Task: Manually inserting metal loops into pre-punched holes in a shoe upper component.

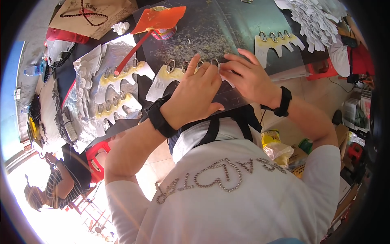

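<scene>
Ring-setting looks the step in hand: rings (pixel 171 66) line the white scalloped piece (pixel 161 84) by the table's (pixel 260 16) near edge. Left hand (pixel 193 93) loosely spread, right hand (pixel 254 83) bunched, any pinch hidden; next calls for steady fingertips.

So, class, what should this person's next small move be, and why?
Probably check that the rightmost metal ring sits firmly, using the right hand, while the left hand steadies the white piece: both hands are close to that ring, and three more rings stand along the piece's yellowish edge.
</scene>
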The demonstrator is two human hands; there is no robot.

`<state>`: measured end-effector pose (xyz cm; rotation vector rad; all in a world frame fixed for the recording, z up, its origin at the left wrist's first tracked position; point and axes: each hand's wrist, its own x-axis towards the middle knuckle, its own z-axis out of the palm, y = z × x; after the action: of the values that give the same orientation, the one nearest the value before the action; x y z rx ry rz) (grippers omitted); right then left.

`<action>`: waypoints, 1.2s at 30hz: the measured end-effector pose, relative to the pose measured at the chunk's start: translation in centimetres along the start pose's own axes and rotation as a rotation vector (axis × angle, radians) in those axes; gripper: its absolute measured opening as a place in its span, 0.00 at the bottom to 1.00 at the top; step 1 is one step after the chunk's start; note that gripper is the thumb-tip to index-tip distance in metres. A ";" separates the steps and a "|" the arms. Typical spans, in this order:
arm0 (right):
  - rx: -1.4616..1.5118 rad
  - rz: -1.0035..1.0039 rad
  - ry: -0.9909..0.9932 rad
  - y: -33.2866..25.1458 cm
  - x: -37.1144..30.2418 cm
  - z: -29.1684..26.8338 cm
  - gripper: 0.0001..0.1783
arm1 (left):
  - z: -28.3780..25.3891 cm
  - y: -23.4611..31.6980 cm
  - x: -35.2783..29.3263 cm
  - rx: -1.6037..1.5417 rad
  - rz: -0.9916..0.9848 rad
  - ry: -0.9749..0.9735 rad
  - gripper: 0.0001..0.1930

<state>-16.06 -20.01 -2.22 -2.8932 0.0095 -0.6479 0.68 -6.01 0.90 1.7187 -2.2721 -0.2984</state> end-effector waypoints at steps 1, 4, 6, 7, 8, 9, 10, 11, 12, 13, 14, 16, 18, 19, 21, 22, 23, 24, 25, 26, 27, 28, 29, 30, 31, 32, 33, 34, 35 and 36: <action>0.000 0.001 0.001 0.0 0.0 0.0 0.09 | -0.1 0.0 0.0 -0.006 -0.002 -0.005 0.32; 0.032 0.011 0.003 -0.1 0.0 0.0 0.09 | 0.0 0.0 -0.1 -0.003 0.005 0.011 0.32; 0.025 0.010 0.006 -0.1 0.0 0.0 0.09 | -0.1 0.0 0.0 0.000 0.004 0.006 0.32; 0.026 0.011 0.006 -0.2 0.0 0.0 0.09 | -0.1 0.1 0.0 0.002 0.002 0.001 0.32; 0.025 0.011 0.007 -0.2 0.0 0.0 0.09 | -0.1 0.1 0.0 0.002 0.001 0.000 0.32; 0.024 0.010 0.008 -0.2 0.0 0.0 0.09 | 0.0 0.0 0.0 0.021 0.008 0.008 0.32; 0.025 0.010 0.007 -0.2 0.0 0.0 0.09 | 0.0 0.0 0.0 0.040 0.014 0.016 0.33; 0.020 0.007 0.008 -0.1 0.0 0.1 0.09 | 0.0 0.0 0.0 0.039 0.013 0.015 0.33; 0.015 0.003 0.010 -0.1 0.0 0.1 0.09 | 0.0 -0.1 -0.1 0.040 0.015 0.024 0.33; 0.016 0.004 0.009 -0.1 0.0 0.1 0.09 | 0.1 -0.1 -0.1 0.042 0.016 0.033 0.33; 0.012 0.005 0.002 -0.1 0.0 0.0 0.09 | 0.0 -0.1 -0.1 0.040 0.015 0.032 0.33; 0.009 0.006 -0.007 -0.1 0.0 -0.1 0.09 | -0.1 0.0 -0.1 -0.005 -0.001 0.008 0.32; 0.010 0.011 0.005 -0.2 0.1 -0.1 0.09 | 0.0 0.0 -0.1 -0.003 -0.004 0.007 0.32; 0.010 0.011 0.005 -0.2 0.1 0.0 0.09 | 0.0 0.0 -0.2 -0.001 -0.006 0.007 0.32; 0.008 0.013 0.000 -0.2 0.0 0.0 0.10 | 0.0 0.0 -0.2 -0.004 -0.008 0.004 0.32; 0.008 0.013 -0.001 -0.2 0.0 0.0 0.10 | 0.0 0.0 -0.2 -0.006 -0.011 0.000 0.32; 0.005 0.011 -0.004 -0.1 0.0 0.0 0.10 | 0.0 0.0 -0.2 -0.006 -0.011 0.000 0.32; 0.002 0.008 -0.008 -0.1 0.0 0.0 0.10 | 0.0 0.0 -0.2 -0.004 -0.009 0.003 0.32; 0.002 0.008 -0.008 -0.1 0.0 -0.1 0.10 | 0.0 0.0 -0.2 -0.002 -0.007 0.005 0.32; 0.002 0.004 -0.008 -0.1 0.0 -0.1 0.10 | 0.0 0.0 -0.2 -0.002 -0.009 0.006 0.32; 0.002 0.000 -0.007 -0.1 0.0 -0.1 0.10 | 0.0 -0.1 -0.2 -0.001 -0.005 0.005 0.32; 0.003 -0.002 -0.007 -0.1 0.0 0.0 0.10 | 0.1 -0.1 -0.2 0.000 -0.002 0.004 0.32; 0.000 -0.006 -0.003 -0.1 0.0 0.0 0.10 | 0.0 -0.1 -0.2 0.000 -0.002 0.005 0.32; -0.003 -0.011 0.001 -0.1 0.0 0.0 0.10 | 0.0 -0.1 -0.2 0.000 0.002 0.011 0.32; -0.002 -0.011 0.001 0.0 -0.1 -0.1 0.10 | 0.0 -0.1 -0.2 0.000 0.006 0.017 0.32; -0.010 -0.020 -0.009 0.0 -0.1 -0.1 0.11 | 0.0 -0.2 -0.2 0.000 0.005 0.016 0.32; -0.019 -0.028 -0.019 0.0 -0.2 -0.1 0.11 | 0.1 -0.2 -0.2 -0.001 0.008 0.018 0.32; -0.017 -0.029 -0.019 0.0 -0.2 -0.2 0.11 | 0.1 -0.2 -0.2 -0.003 0.010 0.020 0.32; -0.032 -0.043 -0.026 -0.1 -0.2 -0.2 0.12 | 0.1 -0.2 -0.2 -0.002 0.009 0.019 0.32; -0.047 -0.057 -0.032 -0.1 -0.1 -0.2 0.12 | 0.1 -0.1 -0.2 0.002 0.008 0.015 0.32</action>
<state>-16.29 -19.99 -2.05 -2.9584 -0.0634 -0.6183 0.83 -5.84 0.74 1.7064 -2.2688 -0.2813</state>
